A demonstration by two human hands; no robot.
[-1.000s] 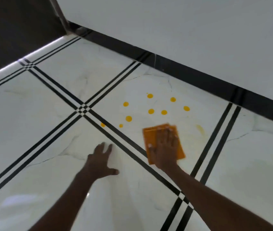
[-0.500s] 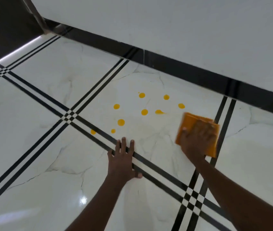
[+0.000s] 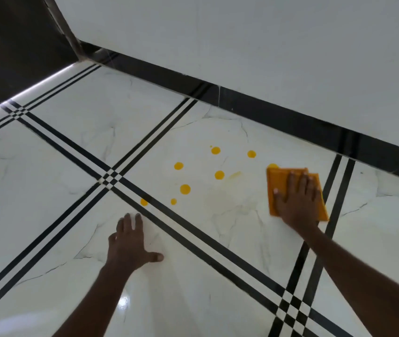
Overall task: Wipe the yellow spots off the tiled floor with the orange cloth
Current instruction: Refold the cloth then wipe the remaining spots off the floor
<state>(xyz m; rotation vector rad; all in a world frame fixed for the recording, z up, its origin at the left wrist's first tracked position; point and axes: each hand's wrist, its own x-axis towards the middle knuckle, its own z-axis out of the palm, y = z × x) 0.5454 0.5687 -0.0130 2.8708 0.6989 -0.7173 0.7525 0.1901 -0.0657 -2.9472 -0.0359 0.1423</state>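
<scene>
1. The right hand (image 3: pixel 295 200) lies flat, fingers spread, pressing the orange cloth (image 3: pixel 276 190) onto the tiled floor (image 3: pixel 72 166).
2. The left hand (image 3: pixel 130 242) rests open on the floor, holding nothing.
3. Yellow spots (image 3: pixel 185 189) lie at the cloth's nine o'clock; one spot (image 3: pixel 272 165) peeks out at its far edge, at eleven o'clock.
4. A pale smear (image 3: pixel 234 175) sits just beside the spots.
</scene>
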